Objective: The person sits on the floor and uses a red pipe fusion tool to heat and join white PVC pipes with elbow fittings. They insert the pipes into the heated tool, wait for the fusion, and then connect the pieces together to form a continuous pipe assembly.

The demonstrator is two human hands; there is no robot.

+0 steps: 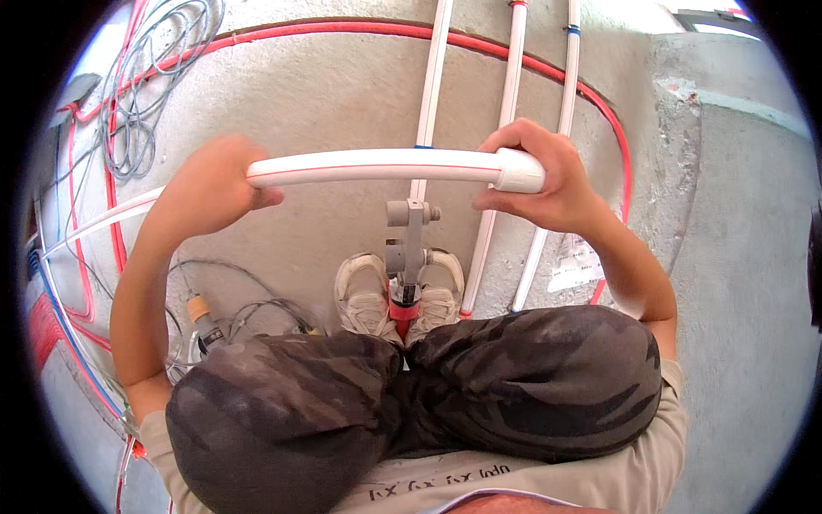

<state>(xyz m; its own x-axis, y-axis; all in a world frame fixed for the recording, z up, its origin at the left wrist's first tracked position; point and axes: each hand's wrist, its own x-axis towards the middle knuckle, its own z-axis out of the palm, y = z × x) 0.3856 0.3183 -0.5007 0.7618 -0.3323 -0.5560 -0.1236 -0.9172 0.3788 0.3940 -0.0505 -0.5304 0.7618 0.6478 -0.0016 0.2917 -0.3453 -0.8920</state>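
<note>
A long white plastic pipe point(368, 167) with a thin red stripe runs level in front of me, held up off the floor. My left hand point(210, 184) is wrapped around it, and the pipe carries on past that hand toward the far left. Over its right end sits a short, wider white pipe fitting point(520, 170), gripped between the thumb and fingers of my right hand point(556, 171). Below the pipe, between my shoes, stands a pipe fusion welder point(414, 236) with round grey heads and a red lower part. It is apart from the pipe.
Three white pipes, one a floor pipe point(492, 244), run away from me across the concrete. A red conduit point(377, 28) curves around behind. Grey cable point(133, 81) lies coiled at the far left. An orange-and-black connector point(199, 313) is by my left knee; a wall point(745, 223) rises on the right.
</note>
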